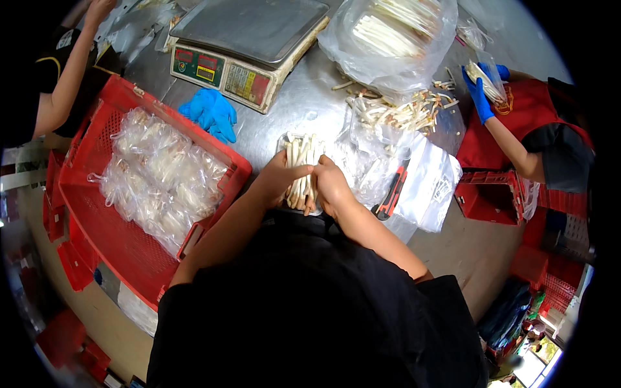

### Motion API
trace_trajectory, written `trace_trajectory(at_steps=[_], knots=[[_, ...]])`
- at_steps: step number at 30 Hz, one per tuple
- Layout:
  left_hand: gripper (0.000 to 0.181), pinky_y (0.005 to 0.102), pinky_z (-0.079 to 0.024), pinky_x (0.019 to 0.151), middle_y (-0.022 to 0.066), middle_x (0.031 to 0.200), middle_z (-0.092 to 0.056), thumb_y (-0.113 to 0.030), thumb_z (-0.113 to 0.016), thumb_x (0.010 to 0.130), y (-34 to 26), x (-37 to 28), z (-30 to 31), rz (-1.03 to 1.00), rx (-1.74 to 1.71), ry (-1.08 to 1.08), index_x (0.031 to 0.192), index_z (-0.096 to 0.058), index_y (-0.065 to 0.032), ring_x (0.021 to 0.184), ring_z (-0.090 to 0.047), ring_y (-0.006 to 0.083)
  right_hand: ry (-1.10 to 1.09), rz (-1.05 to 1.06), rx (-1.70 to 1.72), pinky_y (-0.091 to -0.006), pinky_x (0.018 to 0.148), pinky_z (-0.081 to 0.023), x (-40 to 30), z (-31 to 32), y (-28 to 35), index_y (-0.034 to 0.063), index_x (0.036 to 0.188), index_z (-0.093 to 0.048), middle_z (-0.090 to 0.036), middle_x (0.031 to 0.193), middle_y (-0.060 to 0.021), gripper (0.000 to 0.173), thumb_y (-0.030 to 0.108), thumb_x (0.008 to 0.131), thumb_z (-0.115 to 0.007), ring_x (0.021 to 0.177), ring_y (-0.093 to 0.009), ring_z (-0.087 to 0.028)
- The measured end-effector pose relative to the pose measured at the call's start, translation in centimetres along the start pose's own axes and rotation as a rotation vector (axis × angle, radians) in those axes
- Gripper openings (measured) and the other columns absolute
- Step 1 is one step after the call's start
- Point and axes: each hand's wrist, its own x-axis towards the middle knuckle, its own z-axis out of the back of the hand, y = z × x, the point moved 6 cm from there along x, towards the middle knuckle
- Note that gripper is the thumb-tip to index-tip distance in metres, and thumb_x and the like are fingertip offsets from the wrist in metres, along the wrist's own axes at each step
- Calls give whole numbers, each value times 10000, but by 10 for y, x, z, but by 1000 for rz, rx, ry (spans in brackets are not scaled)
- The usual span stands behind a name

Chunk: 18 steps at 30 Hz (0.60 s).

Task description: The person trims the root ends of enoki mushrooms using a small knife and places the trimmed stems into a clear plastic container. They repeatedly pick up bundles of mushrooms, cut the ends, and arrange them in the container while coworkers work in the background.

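Note:
A bundle of pale vegetable stalks with brownish ends (302, 151) lies lengthwise in a transparent plastic tray (281, 137), close to my body at the table's edge. My left hand (277, 180) grips the bundle and tray from the left, its thumb reaching across the stalks. From the right, my right hand (334, 185) closes on the same bundle, and the two thumbs meet over it. Both hands are bare. Right of my hands lie crumpled transparent plastic (361, 169), a red and black utility knife (392, 194) and a stack of flat plastic bags (429, 179).
A red crate (121, 257) with bagged stalks (160, 169) stands left. Beyond are blue gloves (211, 112) and a weighing scale (252, 29). Loose stalk pieces (412, 114) lie below a large bag of stalks (388, 72). A blue-gloved co-worker (509, 131) holds a packet; another person's arm (73, 77) is left.

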Motion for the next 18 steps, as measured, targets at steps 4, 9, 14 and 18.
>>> trace_trajectory(at_steps=[4, 9, 14, 18], knots=[[417, 325, -455, 896, 139, 1128, -584, -26, -524, 846, 10, 1, 16, -196, 438, -163, 1249, -431, 29, 1032, -566, 175, 58, 122, -367, -325, 441, -485, -21, -5, 7, -43, 1124, -489, -584, 732, -141, 282, -13, 850, -428, 465, -247, -558], [590, 388, -413, 958, 266, 1215, -515, -93, -556, 815, 7, -19, 11, -471, 812, -311, 1335, -325, 63, 1153, -531, 333, -107, 737, -1252, -390, 640, -511, -36, -2, 21, 10, 982, -608, -641, 849, -154, 158, 50, 841, -548, 631, -312, -627], [681, 447, -455, 904, 278, 1222, -491, -163, -622, 793, -2, -33, 10, -595, 1199, -403, 1344, -294, 65, 1068, -535, 435, -131, 712, -1406, -393, 702, -489, -37, -2, 25, 67, 924, -663, -637, 843, -112, 168, 94, 761, -635, 810, -309, -619], [724, 453, -451, 909, 261, 1241, -478, -187, -655, 775, -14, -35, 8, -392, 1201, -402, 1355, -294, 55, 1109, -504, 429, -270, 940, -1547, -370, 791, -437, -24, -5, 48, 82, 830, -693, -617, 1008, -98, 140, 93, 714, -614, 994, -296, -560]])
